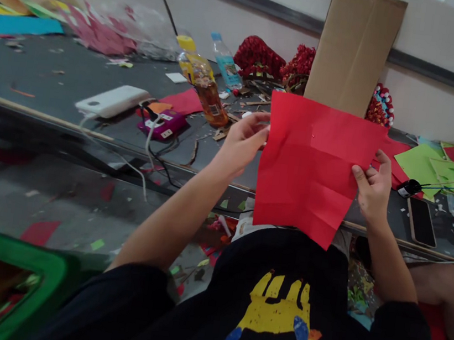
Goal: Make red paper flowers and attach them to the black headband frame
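A creased sheet of red paper (306, 169) is held up in front of my chest, over the table's front edge. At its left edge my left hand (245, 142) pinches it, the fingertips partly behind the sheet. My right hand (373, 186) grips the right edge, with the thumb on the front and some fingers hidden behind. Fold lines run across and down the paper, and its lower right corner hangs lowest. Behind it leans a tall cardboard piece (352, 47).
On the table (68, 74) stand a yellow-capped bottle (207, 86) and a blue-capped bottle (227, 61). A white power bank (113, 100) and a purple socket block (164, 124) lie left. A phone (421, 221) lies right. A green bin (50, 269) stands lower left; another person's leg (442, 282) is at right.
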Motion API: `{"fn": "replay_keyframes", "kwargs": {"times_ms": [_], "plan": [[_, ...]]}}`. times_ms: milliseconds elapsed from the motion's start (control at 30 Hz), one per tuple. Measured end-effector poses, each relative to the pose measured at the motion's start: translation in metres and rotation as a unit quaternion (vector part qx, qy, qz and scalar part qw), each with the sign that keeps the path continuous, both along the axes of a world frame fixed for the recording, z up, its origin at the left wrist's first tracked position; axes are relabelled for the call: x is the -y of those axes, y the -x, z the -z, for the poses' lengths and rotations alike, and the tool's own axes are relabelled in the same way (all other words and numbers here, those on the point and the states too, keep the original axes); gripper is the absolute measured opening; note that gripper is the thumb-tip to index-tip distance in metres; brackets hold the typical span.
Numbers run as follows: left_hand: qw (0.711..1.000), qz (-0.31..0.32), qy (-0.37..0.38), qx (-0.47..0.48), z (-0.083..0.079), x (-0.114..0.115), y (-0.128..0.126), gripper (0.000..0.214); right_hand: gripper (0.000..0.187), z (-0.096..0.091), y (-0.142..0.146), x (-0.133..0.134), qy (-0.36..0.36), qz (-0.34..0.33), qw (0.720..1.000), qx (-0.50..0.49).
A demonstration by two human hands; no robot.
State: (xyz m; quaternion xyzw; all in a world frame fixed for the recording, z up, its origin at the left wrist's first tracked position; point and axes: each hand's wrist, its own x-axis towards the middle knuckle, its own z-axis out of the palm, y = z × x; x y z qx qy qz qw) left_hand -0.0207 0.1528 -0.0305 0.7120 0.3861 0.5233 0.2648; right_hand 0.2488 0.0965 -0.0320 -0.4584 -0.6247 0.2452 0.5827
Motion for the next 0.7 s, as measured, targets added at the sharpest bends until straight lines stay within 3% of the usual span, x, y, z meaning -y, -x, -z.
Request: {"fn": "replay_keyframes", "kwargs": {"times_ms": [100,233,400,533,700], "plan": [[0.999,0.014,0.003,0.029,-0.003,0.017,0.000,0.060,0.058,-0.003,0.002,0.003,0.004,0.010,1.000,0.014],[1.000,0.005,-0.017,-0.002,0.001,0.035,-0.006,0.079,0.045,-0.004,0.001,0.005,-0.009,0.011,1.000,0.018],[1.000,-0.020,-0.020,-0.007,0.016,0.027,-0.003,0.058,0.019,-0.002,-0.012,0.003,-0.024,0.039,0.998,0.031],[0.999,-0.035,-0.030,0.005,0.016,0.026,0.003,0.045,0.022,-0.001,-0.020,0.003,0.000,0.036,0.999,0.006],[0.999,-0.030,-0.028,-0.002,0.005,0.036,0.002,0.040,0.032,-0.002,-0.026,0.004,0.011,0.027,1.000,-0.010]]}}
